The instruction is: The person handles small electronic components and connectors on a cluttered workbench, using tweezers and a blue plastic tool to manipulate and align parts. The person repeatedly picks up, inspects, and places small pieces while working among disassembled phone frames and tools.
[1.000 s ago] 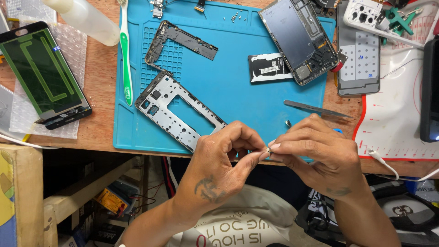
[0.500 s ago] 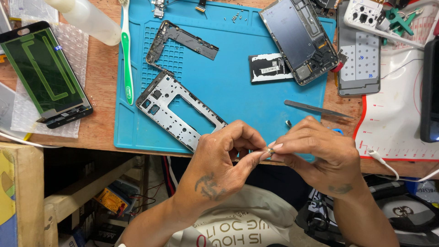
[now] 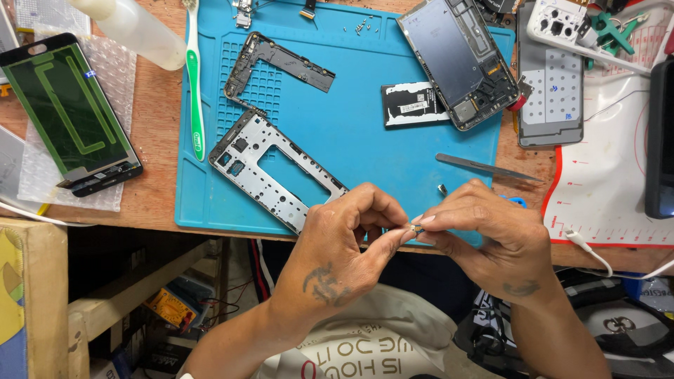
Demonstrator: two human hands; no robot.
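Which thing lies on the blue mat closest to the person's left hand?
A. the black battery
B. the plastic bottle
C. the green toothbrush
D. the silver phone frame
D: the silver phone frame lies slanted on the blue mat, and its lower end reaches right up to the left hand, while the other things lie farther up.

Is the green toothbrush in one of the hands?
No, the green toothbrush lies on the left edge of the blue mat, while the left hand and right hand pinch a tiny part.
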